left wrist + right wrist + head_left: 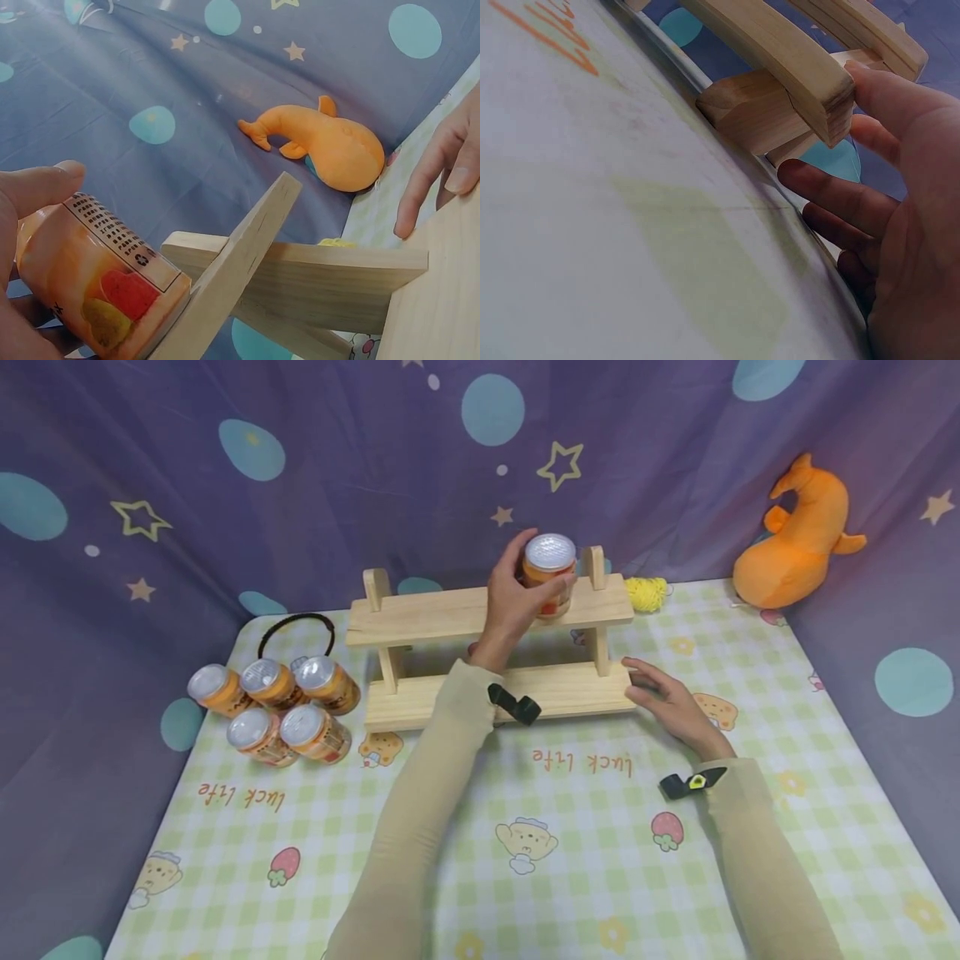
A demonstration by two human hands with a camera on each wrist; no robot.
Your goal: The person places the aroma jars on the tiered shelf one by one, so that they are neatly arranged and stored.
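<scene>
My left hand point(517, 597) grips an orange can point(550, 564) with a silvery lid at the right part of the upper board point(427, 614) of a two-tier wooden shelf. In the left wrist view the can point(105, 277) shows printed fruit, and its base meets the board's edge. My right hand point(675, 706) is at the right end of the lower board point(555, 689). In the right wrist view its thumb and a finger touch the board's end point(832, 112), while the other fingers are loosely bent below it.
Several similar cans point(258, 735) stand together left of the shelf, before a dark hoop point(300, 617). A yellow yarn bundle point(647, 594) lies behind the shelf's right end. An orange plush toy point(795, 543) sits at the back right. Purple curtains point(360, 485) surround the checked tablecloth point(405, 760).
</scene>
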